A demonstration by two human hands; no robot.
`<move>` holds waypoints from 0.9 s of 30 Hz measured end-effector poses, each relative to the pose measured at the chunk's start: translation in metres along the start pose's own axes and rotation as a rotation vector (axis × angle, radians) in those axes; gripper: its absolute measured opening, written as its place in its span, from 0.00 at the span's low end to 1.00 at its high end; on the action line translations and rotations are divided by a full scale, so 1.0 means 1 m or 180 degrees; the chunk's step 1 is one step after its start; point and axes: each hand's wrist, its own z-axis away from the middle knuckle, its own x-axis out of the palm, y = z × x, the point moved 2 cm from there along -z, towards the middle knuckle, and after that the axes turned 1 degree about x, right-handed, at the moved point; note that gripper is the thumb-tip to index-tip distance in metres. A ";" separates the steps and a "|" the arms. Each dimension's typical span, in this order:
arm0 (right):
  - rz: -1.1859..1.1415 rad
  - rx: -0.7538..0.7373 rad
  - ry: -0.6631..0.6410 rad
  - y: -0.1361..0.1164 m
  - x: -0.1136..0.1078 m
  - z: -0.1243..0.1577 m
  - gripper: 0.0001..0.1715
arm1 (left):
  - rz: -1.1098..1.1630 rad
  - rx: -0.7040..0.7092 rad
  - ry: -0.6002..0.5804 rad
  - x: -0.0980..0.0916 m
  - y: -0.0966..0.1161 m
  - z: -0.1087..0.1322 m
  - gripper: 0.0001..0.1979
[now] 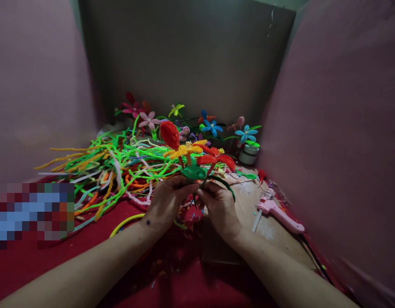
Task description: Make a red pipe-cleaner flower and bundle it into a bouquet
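Observation:
Both my hands meet in the middle, pinching the stems of a small bunch of pipe-cleaner flowers. My left hand (171, 201) is closed on the stems below a dark green leaf (194, 172). From the right, my right hand (218, 205) is closed on the stems too, its fingertips close to the left ones. Above them stand a red bud (170, 134), a yellow-orange flower (185, 149) and a red flower (215, 159). A long thin green leaf (225, 184) curves over my right hand. My fingers partly hide the stems.
Loose pipe cleaners (114, 171) lie heaped on the red cloth (97, 239). Several finished flowers (147, 120) stand behind, with a small jar (248, 154) at right. A pink glue gun (280, 215) with a cord rests on a board (271, 239). Walls enclose three sides.

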 end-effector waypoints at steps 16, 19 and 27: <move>-0.0593 -0.0197 -0.0279 -0.003 0.004 0.002 0.13 | 0.1016 0.0190 -0.0200 0.003 -0.014 -0.005 0.08; -0.0218 -0.0396 -0.0098 -0.002 0.002 0.004 0.07 | 0.0926 0.0208 -0.0188 0.003 -0.017 -0.006 0.10; 0.0129 -0.0737 0.0074 -0.007 0.002 0.004 0.08 | 0.0621 0.0333 -0.0184 0.003 -0.009 -0.001 0.09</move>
